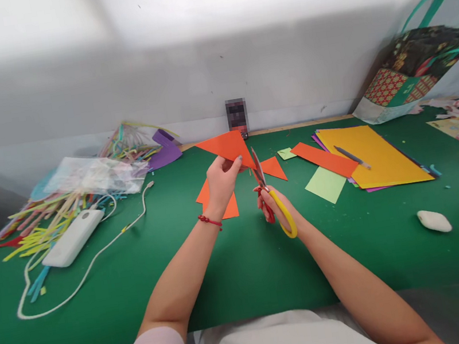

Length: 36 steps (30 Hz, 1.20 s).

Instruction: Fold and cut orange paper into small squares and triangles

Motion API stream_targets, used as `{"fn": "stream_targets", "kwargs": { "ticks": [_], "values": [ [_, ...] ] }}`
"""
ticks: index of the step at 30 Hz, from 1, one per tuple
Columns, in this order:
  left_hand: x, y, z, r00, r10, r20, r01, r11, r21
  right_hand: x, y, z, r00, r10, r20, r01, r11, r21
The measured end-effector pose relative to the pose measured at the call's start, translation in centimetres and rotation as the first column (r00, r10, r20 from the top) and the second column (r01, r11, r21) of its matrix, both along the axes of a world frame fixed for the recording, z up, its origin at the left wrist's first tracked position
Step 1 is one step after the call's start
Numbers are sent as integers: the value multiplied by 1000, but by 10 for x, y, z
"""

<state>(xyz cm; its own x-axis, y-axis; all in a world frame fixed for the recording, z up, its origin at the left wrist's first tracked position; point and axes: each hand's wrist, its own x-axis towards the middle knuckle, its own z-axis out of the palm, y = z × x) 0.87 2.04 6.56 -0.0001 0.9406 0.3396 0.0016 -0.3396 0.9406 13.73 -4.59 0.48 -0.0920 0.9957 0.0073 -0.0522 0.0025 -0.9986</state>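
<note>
My left hand (pixel 223 183) pinches a folded orange paper triangle (pixel 228 146) by its lower edge, held up over the table. In my right hand (pixel 277 208) is a pair of scissors (pixel 261 175) with one yellow and one red handle. Their blades point up beside the right edge of the triangle; whether they touch the paper I cannot tell. Below my left hand lies an orange paper piece (pixel 229 207), partly hidden by the hand. A smaller orange triangle (pixel 274 168) rests on the table just behind the scissors.
On the green table (pixel 245 274), an orange strip (pixel 326 159), light green paper (pixel 326 184), yellow sheets (pixel 377 154) and a pen (pixel 351 156) lie right. A white case (pixel 434 221) sits nearer. Left are a power bank (pixel 73 238), its cable (pixel 92 269) and coloured strips (pixel 32 220). A bag (pixel 401 78) stands back right.
</note>
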Motion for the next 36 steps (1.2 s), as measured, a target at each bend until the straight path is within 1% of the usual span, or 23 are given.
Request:
{"fn": "stream_targets", "kwargs": {
  "ticks": [9, 16, 22, 28, 36],
  "values": [
    [-2, 2, -1, 1000, -23, 10, 22, 1000, 20, 0, -3, 3, 999, -10, 40, 8, 999, 32],
    [-1, 2, 0, 1000, -21, 24, 20, 1000, 23, 0, -3, -1, 999, -22, 39, 20, 999, 48],
    [-1, 1, 1, 999, -21, 28, 20, 999, 26, 1, -4, 0, 997, -42, 63, 40, 999, 25],
    [-1, 1, 1, 1000, -16, 23, 16, 1000, 20, 2, -5, 2, 996, -49, 80, 47, 998, 29],
    [-2, 2, 1, 1000, -17, 14, 17, 1000, 15, 1, -6, 5, 995, -60, 76, 60, 998, 11]
  ]
}}
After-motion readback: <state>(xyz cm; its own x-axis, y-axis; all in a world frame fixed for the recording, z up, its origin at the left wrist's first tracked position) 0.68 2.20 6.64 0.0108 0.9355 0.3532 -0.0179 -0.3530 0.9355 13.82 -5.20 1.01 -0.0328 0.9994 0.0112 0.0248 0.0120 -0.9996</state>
